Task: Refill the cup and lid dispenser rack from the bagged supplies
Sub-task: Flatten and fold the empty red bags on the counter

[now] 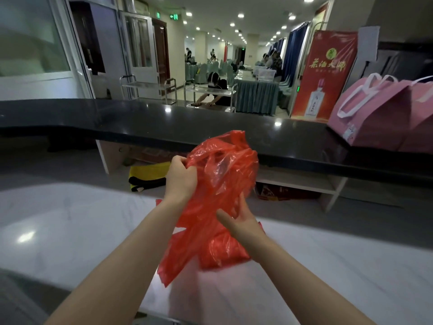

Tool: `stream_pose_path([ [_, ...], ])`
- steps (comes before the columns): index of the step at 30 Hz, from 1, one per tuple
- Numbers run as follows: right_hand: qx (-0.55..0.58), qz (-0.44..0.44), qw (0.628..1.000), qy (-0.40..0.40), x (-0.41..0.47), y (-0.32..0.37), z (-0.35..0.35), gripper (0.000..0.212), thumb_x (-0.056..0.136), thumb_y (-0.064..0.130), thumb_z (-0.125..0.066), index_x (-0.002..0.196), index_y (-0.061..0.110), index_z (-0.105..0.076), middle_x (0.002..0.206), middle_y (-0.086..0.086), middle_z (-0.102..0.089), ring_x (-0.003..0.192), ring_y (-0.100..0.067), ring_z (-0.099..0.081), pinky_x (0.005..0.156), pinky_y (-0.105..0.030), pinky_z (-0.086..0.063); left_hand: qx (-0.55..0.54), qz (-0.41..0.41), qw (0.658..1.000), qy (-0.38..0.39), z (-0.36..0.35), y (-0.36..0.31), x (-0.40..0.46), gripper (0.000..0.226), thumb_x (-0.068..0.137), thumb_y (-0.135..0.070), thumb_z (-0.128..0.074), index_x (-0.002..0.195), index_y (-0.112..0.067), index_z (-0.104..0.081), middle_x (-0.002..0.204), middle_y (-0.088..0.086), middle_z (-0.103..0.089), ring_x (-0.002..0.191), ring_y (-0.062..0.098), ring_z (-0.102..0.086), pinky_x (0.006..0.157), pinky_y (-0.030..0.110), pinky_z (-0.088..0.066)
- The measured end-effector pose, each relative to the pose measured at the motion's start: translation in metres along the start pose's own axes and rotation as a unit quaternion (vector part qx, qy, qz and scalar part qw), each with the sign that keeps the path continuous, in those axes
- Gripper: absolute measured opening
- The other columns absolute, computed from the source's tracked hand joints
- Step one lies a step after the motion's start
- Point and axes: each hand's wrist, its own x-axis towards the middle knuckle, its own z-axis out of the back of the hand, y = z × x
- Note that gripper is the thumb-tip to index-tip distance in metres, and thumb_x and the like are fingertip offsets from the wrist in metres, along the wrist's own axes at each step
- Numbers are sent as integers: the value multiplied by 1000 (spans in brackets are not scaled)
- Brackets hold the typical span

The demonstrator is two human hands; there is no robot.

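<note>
Red bag (220, 184) is up off the white counter (70, 231), over its far edge, so I can work the mouth open. My left hand (180, 179) is fisted on the bunched top to take the weight; my right hand (241, 221) lies lower against the side, fingers mostly straight with the tips hidden in the plastic, steadying it. Contents not visible through the film. No dispenser rack in view. Pink bags (379, 109) sit at the right end of the black counter (140, 120).
</note>
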Motion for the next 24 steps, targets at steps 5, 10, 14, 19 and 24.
stream_pose_path([
  [5,67,-20,997,27,-4,22,8,131,53,68,-75,150,41,8,147,6,-41,120,-15,-53,93,-44,-50,-123,115,981,100,-6,-12,-16,19,95,-31,-54,101,-13,-55,97,11,-66,86,26,-65,75,40,-55],
  [10,68,17,996,52,-12,33,21,124,55,56,-84,151,36,-9,141,-4,-48,121,-26,-56,99,-51,-47,-190,156,947,206,-10,-11,-31,34,89,-24,-66,115,-5,-55,104,18,-69,92,33,-69,78,47,-57],
  [14,78,14,988,-133,3,30,34,40,86,5,-62,119,27,-54,103,0,-66,88,-19,-68,73,-32,-58,-147,112,964,193,-10,-4,-32,20,91,-17,-63,107,-7,-57,95,15,-70,82,28,-70,76,44,-58],
  [19,58,-42,956,-283,13,9,87,24,80,20,-76,100,10,-66,92,-9,-71,80,-21,-66,76,-37,-56,-37,62,994,79,8,16,-19,14,86,-10,-64,73,-15,-65,63,2,-64,52,15,-57,46,22,-45],
  [24,55,-58,944,-321,8,6,127,20,72,27,-84,82,18,-70,81,-6,-74,73,-18,-69,67,-32,-56,-197,205,958,38,31,36,-3,7,84,-14,-69,82,-7,-68,65,5,-69,61,20,-63,59,29,-52],
])
